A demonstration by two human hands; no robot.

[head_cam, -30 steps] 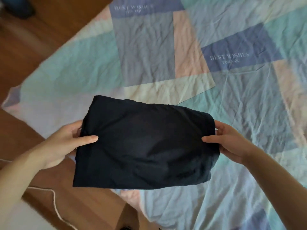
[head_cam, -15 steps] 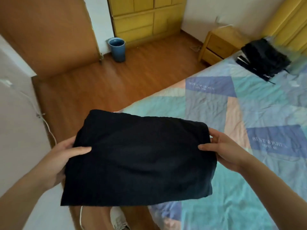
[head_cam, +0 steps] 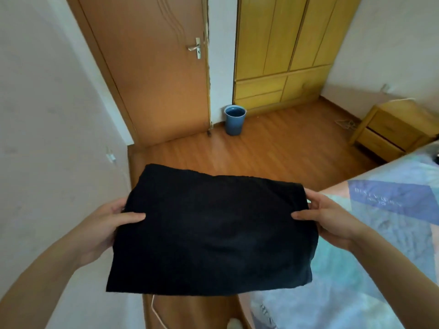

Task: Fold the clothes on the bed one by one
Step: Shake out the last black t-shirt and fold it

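Folded black garment (head_cam: 213, 231) held in the air over the wood floor (head_cam: 285, 150), just off the bed (head_cam: 392, 233) edge.
Left hand (head_cam: 104, 226) and right hand (head_cam: 330, 219) pinch its side edges, thumbs on top. Cloth is plain, flat, rectangular. Open floor lies ahead toward the blue bin (head_cam: 234, 119). Bedsheet print is too blurred to read.

1. The garment (head_cam: 211, 231) hangs in the air between the left hand (head_cam: 104, 224) and the right hand (head_cam: 330, 219), each gripping one side edge.
2. The bed (head_cam: 370, 269) lies to the right, partly under the garment.
3. Beyond, the bucket (head_cam: 234, 119) stands on the floor (head_cam: 273, 153) between door (head_cam: 152, 67) and wardrobe (head_cam: 282, 51).
4. The nightstand (head_cam: 392, 129) sits far right, behind the bed.
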